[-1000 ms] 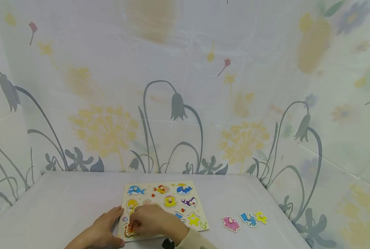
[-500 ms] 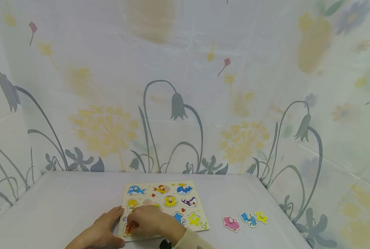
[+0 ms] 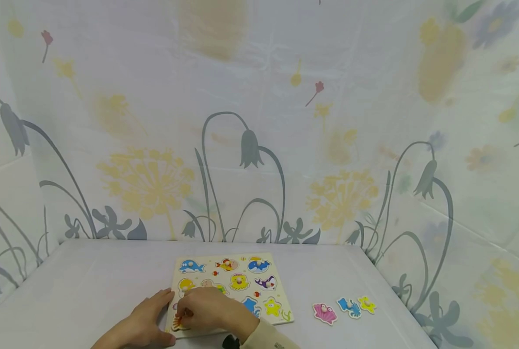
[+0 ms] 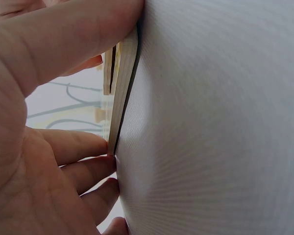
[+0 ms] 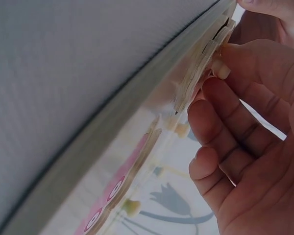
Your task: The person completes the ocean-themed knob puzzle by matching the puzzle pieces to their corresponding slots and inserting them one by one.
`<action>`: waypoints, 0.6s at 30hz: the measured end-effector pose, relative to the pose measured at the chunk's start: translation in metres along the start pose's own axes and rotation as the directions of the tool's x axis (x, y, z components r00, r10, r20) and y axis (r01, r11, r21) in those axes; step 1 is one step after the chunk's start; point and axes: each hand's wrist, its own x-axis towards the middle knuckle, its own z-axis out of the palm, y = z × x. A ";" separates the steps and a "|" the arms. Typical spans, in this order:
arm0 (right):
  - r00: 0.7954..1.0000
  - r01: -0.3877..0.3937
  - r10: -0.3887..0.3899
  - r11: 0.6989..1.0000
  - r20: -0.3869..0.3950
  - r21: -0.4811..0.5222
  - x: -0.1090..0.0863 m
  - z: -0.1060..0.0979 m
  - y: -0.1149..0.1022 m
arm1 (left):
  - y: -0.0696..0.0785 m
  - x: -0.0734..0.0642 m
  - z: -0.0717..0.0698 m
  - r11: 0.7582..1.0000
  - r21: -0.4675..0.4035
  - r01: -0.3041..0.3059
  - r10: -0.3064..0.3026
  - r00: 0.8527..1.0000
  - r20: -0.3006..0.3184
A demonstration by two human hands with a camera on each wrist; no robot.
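Observation:
A wooden knob puzzle board (image 3: 283, 310) with sea-animal pieces lies on the white table. My left hand (image 3: 143, 320) rests at its near left corner, fingertips on the left edge and thumb at the front edge. My right hand (image 3: 209, 309) is over the lower left of the board, with thumb and curled fingers on an orange-brown striped puzzle piece (image 3: 177, 325). In the right wrist view the piece's edge (image 5: 195, 82) stands above the board surface, its wooden knob (image 5: 220, 68) beside the thumb. A pink piece (image 5: 105, 196) with round eyes sits nearer the right wrist.
To the right of the board lie three loose pieces: a pink shell (image 3: 324, 314), a blue piece (image 3: 349, 307) and a yellow piece (image 3: 366, 304). A blue whale (image 3: 192, 266) and a yellow octopus (image 3: 239, 282) are on the board. Flower-printed cloth (image 3: 259, 169) hangs behind the table.
My right hand has shifted slightly left with the orange-brown piece, toward the board's left edge. The left hand and the loose pieces stay in place.

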 end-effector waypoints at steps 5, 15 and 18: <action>1.000 0.010 -0.010 1.000 -0.016 -0.008 -0.002 -0.001 0.001 | 0.000 0.000 0.000 1.000 0.003 -0.006 0.006 1.000 -0.005; 1.000 0.001 -0.001 1.000 0.007 0.008 -0.001 0.000 0.001 | 0.000 0.000 0.000 1.000 0.000 -0.007 0.007 1.000 -0.003; 1.000 -0.005 0.005 1.000 0.014 0.023 -0.001 0.000 0.001 | 0.001 0.000 0.000 1.000 -0.003 0.004 -0.004 1.000 -0.002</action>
